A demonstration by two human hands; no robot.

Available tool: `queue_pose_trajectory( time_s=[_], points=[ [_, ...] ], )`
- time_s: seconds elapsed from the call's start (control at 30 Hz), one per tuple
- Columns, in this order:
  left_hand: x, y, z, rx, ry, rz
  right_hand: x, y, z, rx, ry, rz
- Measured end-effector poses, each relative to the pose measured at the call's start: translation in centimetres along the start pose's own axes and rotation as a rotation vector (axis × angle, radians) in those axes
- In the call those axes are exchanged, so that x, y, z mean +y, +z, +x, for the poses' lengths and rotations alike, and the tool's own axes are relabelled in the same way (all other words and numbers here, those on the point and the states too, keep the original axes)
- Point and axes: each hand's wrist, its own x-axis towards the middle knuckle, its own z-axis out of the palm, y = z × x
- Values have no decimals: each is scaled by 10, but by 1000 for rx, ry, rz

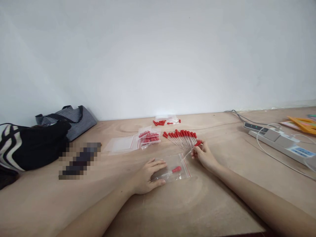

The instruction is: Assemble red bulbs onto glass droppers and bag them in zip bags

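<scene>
My left hand [149, 177] lies with fingers spread on the left end of a clear zip bag [170, 161], pressing it to the table. Inside that bag is a dropper [176, 169] with a red bulb and a clear stem. Pinched by its red bulb in my right hand [202, 154] is another dropper [189, 154], its thin tip pointing down-left at the bag's red-lined edge. Whether the tip is inside the opening I cannot tell. Beyond my right hand, several red-bulbed droppers [182, 135] lie in a fanned row.
Behind are filled bags of red bulbs [151, 137], flat zip bags [120, 144] and loose red bulbs [159, 123]. A striped bag [82, 123], a black bag [41, 146] and a blurred dark object [82, 161] lie left. To the right is a power strip [283, 146] with cables.
</scene>
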Motion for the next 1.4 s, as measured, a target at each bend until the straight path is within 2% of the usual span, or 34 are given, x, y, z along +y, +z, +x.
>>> queue_pose_trajectory(
  time_s=[0.07,0.17,0.33,0.4,0.5,0.67,0.77,0.9,1.07,1.17,1.27,1.4],
  points=[
    [2,-1,-1,6,-34,-8,-1,6,-5,-20,54,58],
    [4,-1,-2,3,-80,-27,-3,12,-13,-115,132,79],
    [4,-1,-2,8,-91,-36,-2,15,-22,-364,139,-124],
    [4,0,-2,11,-86,-37,-3,14,-22,-416,135,-173],
    [4,0,-2,15,-81,-35,-9,5,-15,-347,105,-138],
    [3,-1,-3,18,-82,-47,-22,-25,7,-137,122,63],
    [1,-2,-3,4,-116,-52,-26,-41,15,-71,139,19],
    [-3,-3,-4,7,-140,-57,-25,-48,19,-20,140,-58],
    [-3,-4,-3,9,-137,-52,-21,-45,21,2,141,-68],
    [-2,-5,-3,13,-145,-59,-18,-36,17,-7,167,-50],
    [-1,-5,-3,24,-143,-71,-14,-20,5,-71,196,-17],
    [-1,-4,-3,45,-120,-94,-10,5,-15,-233,171,-69]
  ],
)
